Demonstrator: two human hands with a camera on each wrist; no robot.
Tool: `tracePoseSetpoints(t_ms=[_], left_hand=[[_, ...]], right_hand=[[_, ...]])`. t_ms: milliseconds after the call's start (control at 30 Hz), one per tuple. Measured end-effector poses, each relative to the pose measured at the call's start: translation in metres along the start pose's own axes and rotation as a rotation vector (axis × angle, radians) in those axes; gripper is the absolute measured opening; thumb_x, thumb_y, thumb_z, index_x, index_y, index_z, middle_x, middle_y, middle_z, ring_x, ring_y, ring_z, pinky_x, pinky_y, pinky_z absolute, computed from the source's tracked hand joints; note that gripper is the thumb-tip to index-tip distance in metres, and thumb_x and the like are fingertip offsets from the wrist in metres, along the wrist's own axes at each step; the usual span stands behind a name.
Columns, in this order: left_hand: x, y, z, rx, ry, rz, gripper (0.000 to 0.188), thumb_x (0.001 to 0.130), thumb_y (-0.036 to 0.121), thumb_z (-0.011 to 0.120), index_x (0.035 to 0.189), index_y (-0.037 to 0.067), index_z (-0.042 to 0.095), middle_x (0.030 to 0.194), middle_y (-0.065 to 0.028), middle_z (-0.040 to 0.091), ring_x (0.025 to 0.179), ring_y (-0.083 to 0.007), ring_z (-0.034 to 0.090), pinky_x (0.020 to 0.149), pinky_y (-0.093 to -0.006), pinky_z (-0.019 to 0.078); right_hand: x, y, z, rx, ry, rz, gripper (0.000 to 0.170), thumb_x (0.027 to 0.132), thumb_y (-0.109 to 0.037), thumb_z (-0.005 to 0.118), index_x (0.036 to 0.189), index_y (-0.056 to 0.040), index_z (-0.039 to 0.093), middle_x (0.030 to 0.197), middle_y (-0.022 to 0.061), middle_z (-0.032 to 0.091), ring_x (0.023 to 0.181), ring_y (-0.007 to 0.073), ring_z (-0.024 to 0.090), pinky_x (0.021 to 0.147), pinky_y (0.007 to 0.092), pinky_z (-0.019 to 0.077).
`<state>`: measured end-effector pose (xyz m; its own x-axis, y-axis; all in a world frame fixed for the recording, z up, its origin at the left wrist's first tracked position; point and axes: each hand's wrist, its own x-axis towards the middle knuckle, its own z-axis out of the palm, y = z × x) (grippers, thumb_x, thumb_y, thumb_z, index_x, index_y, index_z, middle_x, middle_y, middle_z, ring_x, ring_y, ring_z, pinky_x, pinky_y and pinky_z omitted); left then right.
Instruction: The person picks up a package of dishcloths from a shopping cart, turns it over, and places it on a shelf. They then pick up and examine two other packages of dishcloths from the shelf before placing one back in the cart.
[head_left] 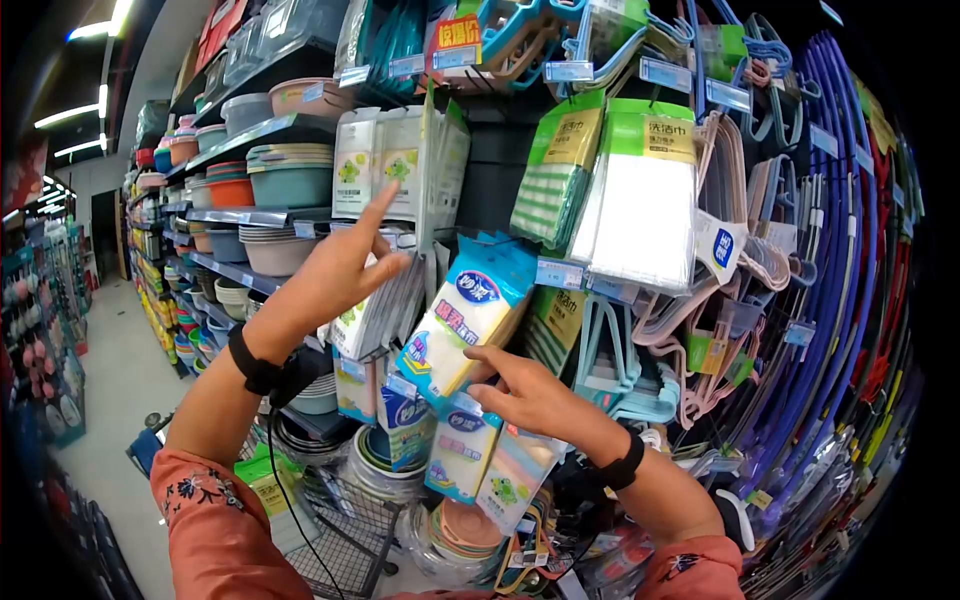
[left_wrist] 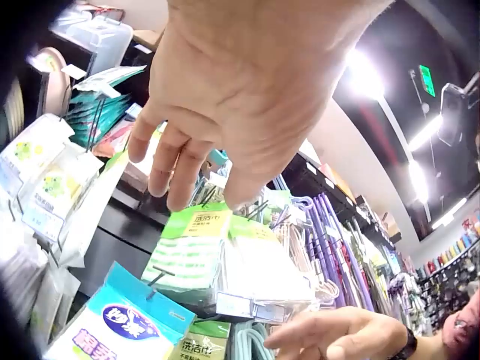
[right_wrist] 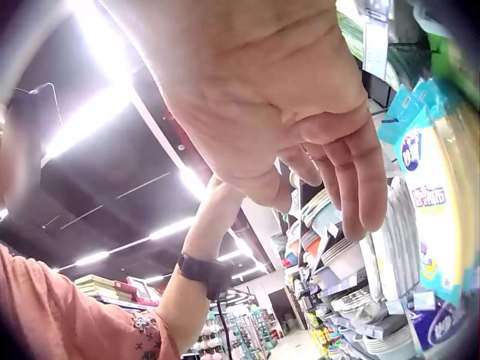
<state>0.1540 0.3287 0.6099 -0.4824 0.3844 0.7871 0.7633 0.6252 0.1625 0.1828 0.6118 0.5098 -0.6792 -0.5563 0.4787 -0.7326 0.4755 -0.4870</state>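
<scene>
My left hand (head_left: 340, 265) is raised before the hanging white packs (head_left: 402, 165), its index finger stretched upward and overlapping them in the head view. In the left wrist view its fingers hang loose with nothing between them. My right hand (head_left: 530, 392) is at the lower edge of a blue-topped pack of cleaning cloths (head_left: 465, 315), index finger extended toward its front. The right wrist view shows the same pack (right_wrist: 435, 199) beside the relaxed fingers, which hold nothing. Green-headed cloth packs (head_left: 645, 190) hang above and to the right of that hand.
Plastic basins (head_left: 290, 175) fill the shelves at left. Clothes hangers (head_left: 710, 200) and purple poles (head_left: 815, 250) hang at right. Below stands a wire shopping cart (head_left: 345, 520) near stacked round basins. An aisle floor (head_left: 120, 400) runs along the far left.
</scene>
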Motion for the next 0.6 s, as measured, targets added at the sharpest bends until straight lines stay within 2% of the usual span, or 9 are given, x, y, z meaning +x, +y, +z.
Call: tracePoseSetpoints(t_ms=[67, 133, 267, 367, 600], left_hand=[[0.003, 0.013, -0.005, 0.039, 0.173, 0.13, 0.078, 0.09, 0.012, 0.068, 0.154, 0.002, 0.025, 0.08, -0.0155, 0.067, 0.076, -0.0308, 0.065, 0.075, -0.0403, 0.0501], [0.007, 0.018, -0.008, 0.051, 0.303, 0.24, 0.077, 0.087, 0.005, 0.066, 0.152, 0.0, 0.026, 0.071, -0.0158, 0.064, 0.068, -0.0322, 0.064, 0.069, -0.0419, 0.0497], [0.008, 0.023, -0.013, 0.047, 0.33, 0.234, 0.073, 0.087, 0.002, 0.062, 0.151, -0.001, 0.027, 0.069, -0.0168, 0.062, 0.065, -0.0343, 0.062, 0.065, -0.0437, 0.0481], [0.007, 0.021, -0.017, 0.006, 0.247, 0.144, 0.077, 0.092, 0.003, 0.062, 0.156, 0.005, 0.021, 0.072, -0.0064, 0.055, 0.067, -0.0162, 0.055, 0.069, -0.031, 0.0467], [0.0, -0.014, -0.014, -0.002, 0.22, 0.129, 0.074, 0.091, 0.005, 0.064, 0.154, 0.002, 0.025, 0.066, -0.0083, 0.052, 0.06, -0.0192, 0.054, 0.062, -0.0331, 0.0456]], right_hand=[[-0.009, -0.002, 0.008, 0.087, 0.014, 0.052, 0.056, 0.094, -0.025, 0.061, 0.14, 0.002, 0.044, 0.106, 0.0203, 0.068, 0.088, 0.0284, 0.069, 0.076, 0.0383, 0.0525], [-0.019, -0.003, 0.013, 0.188, 0.02, 0.087, 0.056, 0.095, -0.024, 0.061, 0.141, 0.0016, 0.042, 0.106, 0.0177, 0.068, 0.085, 0.0245, 0.07, 0.072, 0.0362, 0.053], [-0.036, 0.006, 0.029, 0.349, 0.019, 0.16, 0.056, 0.096, -0.023, 0.061, 0.143, 0.0003, 0.042, 0.106, 0.0132, 0.067, 0.083, 0.0191, 0.07, 0.065, 0.0316, 0.0535], [-0.048, 0.011, 0.036, 0.375, -0.014, 0.248, 0.056, 0.096, -0.025, 0.061, 0.144, -0.0013, 0.041, 0.105, 0.0112, 0.066, 0.084, 0.0186, 0.071, 0.063, 0.03, 0.054], [-0.061, 0.018, 0.043, 0.364, -0.01, 0.382, 0.057, 0.097, -0.025, 0.06, 0.145, -0.0022, 0.04, 0.111, 0.0134, 0.062, 0.084, 0.0204, 0.071, 0.064, 0.0311, 0.0556]])
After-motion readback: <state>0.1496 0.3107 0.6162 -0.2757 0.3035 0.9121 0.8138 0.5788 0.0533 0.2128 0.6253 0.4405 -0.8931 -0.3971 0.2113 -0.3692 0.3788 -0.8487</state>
